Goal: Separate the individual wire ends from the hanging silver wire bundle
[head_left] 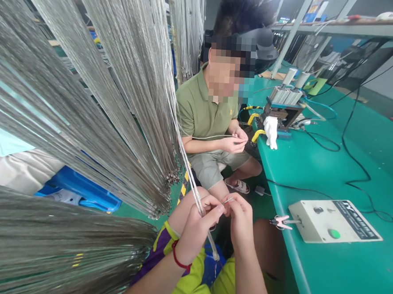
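In front of my lap, both hands are raised close together. My left hand [203, 215], with a red cord round its wrist, is closed in a pinch on a thin wire [228, 201]. Fingertips of my right hand [240, 215] pinch the same wire from the other side; its tip is too small to make out. A few pale cables [191, 181] come down from the hanging bundle and pass by my left hand. Their capped lower end [215, 256] hangs below it, over something blue between my legs.
Long bundles of grey metal cables [127, 80] hang on my left. A co-worker [207, 105] sits ahead, holding a cable. On the green table [315, 172] at right stand a pneumatic press [282, 105], a white glove [271, 131] and a control box [335, 222]. A blue crate [83, 191] is lower left.
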A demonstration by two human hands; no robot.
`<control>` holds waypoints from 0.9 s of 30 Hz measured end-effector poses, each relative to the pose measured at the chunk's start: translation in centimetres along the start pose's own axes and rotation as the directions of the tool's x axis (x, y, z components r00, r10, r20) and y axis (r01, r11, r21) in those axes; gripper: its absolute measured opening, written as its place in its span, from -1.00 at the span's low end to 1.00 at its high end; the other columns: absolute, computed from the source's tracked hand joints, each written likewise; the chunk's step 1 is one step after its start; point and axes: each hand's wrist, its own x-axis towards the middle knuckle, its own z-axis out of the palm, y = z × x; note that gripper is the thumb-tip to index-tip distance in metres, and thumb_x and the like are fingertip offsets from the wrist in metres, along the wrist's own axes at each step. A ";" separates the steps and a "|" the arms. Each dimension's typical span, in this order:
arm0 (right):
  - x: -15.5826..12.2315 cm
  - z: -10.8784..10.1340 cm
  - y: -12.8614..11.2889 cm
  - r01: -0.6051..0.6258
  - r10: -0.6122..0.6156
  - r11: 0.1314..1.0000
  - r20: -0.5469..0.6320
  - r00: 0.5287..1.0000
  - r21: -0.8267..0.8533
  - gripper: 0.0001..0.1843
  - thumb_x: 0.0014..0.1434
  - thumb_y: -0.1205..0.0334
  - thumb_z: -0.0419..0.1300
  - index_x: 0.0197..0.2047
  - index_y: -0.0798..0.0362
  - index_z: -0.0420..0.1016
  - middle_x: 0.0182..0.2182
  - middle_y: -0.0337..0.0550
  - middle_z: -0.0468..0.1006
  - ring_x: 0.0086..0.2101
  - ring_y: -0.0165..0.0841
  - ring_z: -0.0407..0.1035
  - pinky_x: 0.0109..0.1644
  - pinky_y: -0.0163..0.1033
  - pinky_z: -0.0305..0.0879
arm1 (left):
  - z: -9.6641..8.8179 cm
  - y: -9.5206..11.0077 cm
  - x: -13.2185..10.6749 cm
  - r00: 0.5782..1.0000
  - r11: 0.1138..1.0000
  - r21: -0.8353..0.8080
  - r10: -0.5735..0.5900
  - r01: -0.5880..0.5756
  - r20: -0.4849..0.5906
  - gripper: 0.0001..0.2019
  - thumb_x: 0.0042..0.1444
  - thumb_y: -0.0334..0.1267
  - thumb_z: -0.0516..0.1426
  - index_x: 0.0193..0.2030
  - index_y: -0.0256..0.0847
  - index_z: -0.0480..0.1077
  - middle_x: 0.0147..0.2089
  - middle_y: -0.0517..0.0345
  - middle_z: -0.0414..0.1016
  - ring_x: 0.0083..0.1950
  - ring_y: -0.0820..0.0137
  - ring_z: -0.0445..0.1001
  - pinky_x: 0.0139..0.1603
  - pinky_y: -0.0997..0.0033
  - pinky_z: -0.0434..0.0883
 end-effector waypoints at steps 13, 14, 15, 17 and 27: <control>-3.3 0.8 -1.2 0.053 -0.053 0.996 -0.004 0.999 0.075 -0.82 0.19 0.10 0.40 -0.22 0.01 0.73 -0.37 -0.14 0.64 -0.47 -0.39 0.36 -0.34 -0.23 0.36 | 1.2 0.8 -1.2 0.991 0.996 0.003 0.094 -0.094 -0.093 -0.76 0.24 -0.11 0.31 -0.34 -0.21 0.47 -0.43 0.20 0.47 -0.46 0.47 0.34 -0.41 0.45 0.29; -3.5 1.0 -1.3 0.050 -0.048 0.996 -0.023 0.999 0.071 -0.84 0.17 0.11 0.42 -0.23 0.01 0.73 -0.34 -0.12 0.66 -0.45 -0.37 0.40 -0.34 -0.23 0.36 | 1.2 0.8 -1.3 0.992 0.996 0.002 0.087 -0.087 -0.087 -0.77 0.24 -0.11 0.31 -0.33 -0.21 0.47 -0.40 0.19 0.49 -0.42 0.45 0.38 -0.39 0.45 0.31; -3.6 1.1 -1.4 0.050 -0.047 0.996 -0.042 0.998 0.068 -0.85 0.15 0.12 0.44 -0.25 0.01 0.73 -0.31 -0.10 0.68 -0.42 -0.34 0.43 -0.35 -0.24 0.36 | 1.2 0.9 -1.3 0.993 0.996 0.005 0.084 -0.084 -0.081 -0.78 0.23 -0.12 0.32 -0.31 -0.21 0.49 -0.38 0.17 0.50 -0.39 0.43 0.41 -0.36 0.45 0.33; -3.6 1.3 -1.8 0.051 -0.046 0.997 -0.071 0.996 0.062 -0.85 0.13 0.13 0.46 -0.30 0.02 0.72 -0.29 -0.07 0.70 -0.39 -0.32 0.44 -0.39 -0.26 0.31 | 1.1 1.0 -1.3 0.994 0.996 0.010 0.087 -0.087 -0.070 -0.78 0.22 -0.12 0.33 -0.29 -0.22 0.51 -0.35 0.15 0.51 -0.35 0.41 0.43 -0.34 0.44 0.34; -2.6 1.9 -4.0 0.051 -0.027 0.985 -0.143 0.989 0.165 -0.85 0.20 0.16 0.40 -0.32 0.07 0.68 -0.69 -0.40 0.23 -0.61 -0.50 0.09 -0.48 -0.32 0.10 | 0.4 0.4 -1.5 0.998 0.999 0.012 0.036 -0.037 0.059 -0.75 0.26 -0.06 0.29 -0.24 -0.23 0.57 -0.44 0.19 0.41 -0.44 0.46 0.30 -0.43 0.44 0.23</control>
